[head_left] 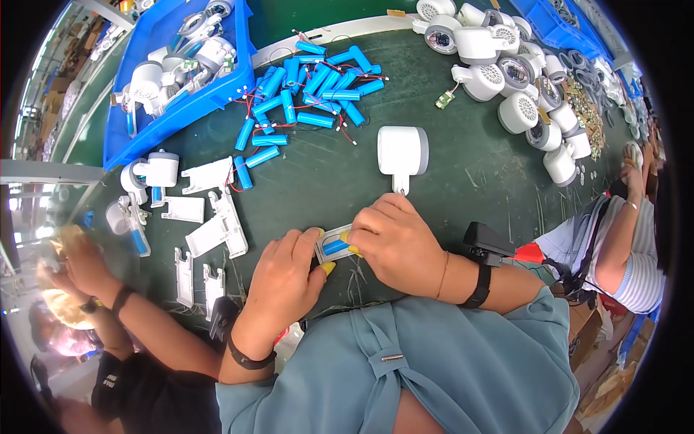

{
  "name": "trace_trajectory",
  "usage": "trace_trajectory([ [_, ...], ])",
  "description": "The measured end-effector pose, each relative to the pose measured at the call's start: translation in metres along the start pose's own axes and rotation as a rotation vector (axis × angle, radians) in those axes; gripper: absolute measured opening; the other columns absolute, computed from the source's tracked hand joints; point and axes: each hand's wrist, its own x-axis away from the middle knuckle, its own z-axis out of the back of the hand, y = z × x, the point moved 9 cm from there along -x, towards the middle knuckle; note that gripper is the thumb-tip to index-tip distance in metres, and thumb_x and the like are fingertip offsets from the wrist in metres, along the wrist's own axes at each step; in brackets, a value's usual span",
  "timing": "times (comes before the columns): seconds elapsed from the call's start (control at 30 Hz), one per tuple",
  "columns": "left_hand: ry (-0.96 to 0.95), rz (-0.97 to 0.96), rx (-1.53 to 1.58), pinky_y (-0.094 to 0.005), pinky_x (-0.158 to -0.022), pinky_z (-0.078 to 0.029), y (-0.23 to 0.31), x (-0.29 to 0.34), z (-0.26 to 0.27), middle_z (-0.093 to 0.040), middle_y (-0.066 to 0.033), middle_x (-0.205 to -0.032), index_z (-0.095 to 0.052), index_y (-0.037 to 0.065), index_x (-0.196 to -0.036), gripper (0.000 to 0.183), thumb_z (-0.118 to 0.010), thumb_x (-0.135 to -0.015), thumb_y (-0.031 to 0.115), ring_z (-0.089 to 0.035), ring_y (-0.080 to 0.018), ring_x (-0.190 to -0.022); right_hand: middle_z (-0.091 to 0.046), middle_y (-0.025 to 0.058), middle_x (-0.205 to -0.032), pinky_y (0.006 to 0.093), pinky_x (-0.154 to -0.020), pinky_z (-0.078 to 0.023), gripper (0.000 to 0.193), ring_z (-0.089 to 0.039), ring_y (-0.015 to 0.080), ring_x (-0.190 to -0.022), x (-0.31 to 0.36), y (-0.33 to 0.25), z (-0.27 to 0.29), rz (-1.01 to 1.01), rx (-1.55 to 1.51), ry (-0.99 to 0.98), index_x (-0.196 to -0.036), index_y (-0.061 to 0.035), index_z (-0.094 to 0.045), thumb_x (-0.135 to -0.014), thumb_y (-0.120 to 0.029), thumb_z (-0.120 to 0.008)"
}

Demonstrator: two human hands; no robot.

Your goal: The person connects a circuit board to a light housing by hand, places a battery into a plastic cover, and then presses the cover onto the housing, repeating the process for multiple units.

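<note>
Between my hands lies a white handle housing [335, 235] with a blue cylindrical battery [335, 247] inside it. My left hand [278, 275] grips its left end, thumb and fingertips on the edges. The right end is pinched by my right hand [397, 242], its fingers covering much of that end. Just beyond my right hand, a white round fan head [400, 150] with a grey rim lies on the green table; its short stem runs down to my fingers. Whether the stem joins the housing is hidden. Yellow shows on my fingertips.
Wired blue batteries [318, 85] lie heaped beyond my hands. White handle shells [217, 230] lie at left, below a blue bin [144, 126] of fan parts. More fan heads [517, 112] pile up at far right. Co-workers' arms [155, 322] show at left and right.
</note>
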Motion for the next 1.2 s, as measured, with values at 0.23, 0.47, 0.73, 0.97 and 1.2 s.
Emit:
trace_trajectory([
  [0.23, 0.1, -0.106, 0.012, -0.0464, -0.094, -0.042, 0.028, -0.027, 0.004, -0.059, -0.0176, -0.115, -0.052, -0.001, -0.126, 0.059, -0.077, -0.074, 0.015, -0.054, -0.0365, -0.11, -0.063, 0.0137, -0.106, 0.0456, -0.091, -0.048, 0.032, -0.061, 0.0345, -0.101, 0.012, 0.0, 0.06, 0.033, -0.135, 0.317, -0.103, -0.0001, -0.065, -0.072, 0.005, -0.068],
  [0.47, -0.024, -0.091, 0.307, -0.0421, -0.085, -0.046, 0.054, -0.044, -0.041, -0.062, -0.0105, -0.094, -0.038, -0.002, -0.138, 0.066, -0.068, -0.08, 0.005, -0.059, -0.0307, -0.093, -0.065, 0.0103, -0.102, 0.0297, -0.081, -0.05, 0.026, -0.063, 0.0186, -0.093, 0.044, 0.103, 0.088, -0.478, -0.383, 0.586, -0.114, -0.0009, -0.061, -0.089, 0.004, -0.06],
  [0.73, 0.222, 0.225, 0.815, -0.0268, -0.086, -0.047, -0.016, -0.004, 0.078, -0.061, -0.0048, -0.107, -0.05, 0.002, -0.135, 0.047, -0.061, -0.089, -0.006, -0.058, -0.0132, -0.098, -0.067, 0.0104, -0.104, 0.0282, -0.074, -0.056, 0.027, -0.066, 0.0162, -0.087, 0.046, 0.209, 0.078, -0.844, -1.254, 0.552, -0.119, -0.0002, -0.053, -0.096, -0.014, -0.055],
  [0.97, 0.729, 0.525, -0.042, -0.032, -0.089, -0.044, -0.127, 0.078, 0.223, -0.049, -0.013, -0.113, -0.065, 0.001, -0.107, 0.019, -0.062, -0.093, 0.014, -0.051, -0.0239, -0.1, -0.067, 0.0061, -0.099, 0.0264, -0.075, -0.055, 0.022, -0.064, 0.0136, -0.087, 0.022, 0.235, 0.068, -0.828, -1.457, 0.456, -0.112, -0.0007, -0.06, -0.098, -0.016, -0.054],
  [1.2, 0.706, 0.695, -0.409, -0.0412, -0.094, -0.048, -0.222, 0.095, 0.228, -0.068, -0.0208, -0.103, -0.065, 0.001, -0.12, 0.037, -0.064, -0.091, 0.023, -0.061, -0.0359, -0.107, -0.066, 0.0018, -0.089, 0.0251, -0.068, -0.055, 0.016, -0.064, 0.0114, -0.077, 0.023, 0.233, 0.062, -0.91, -1.369, 0.404, -0.104, -0.005, -0.061, -0.099, -0.018, -0.054],
])
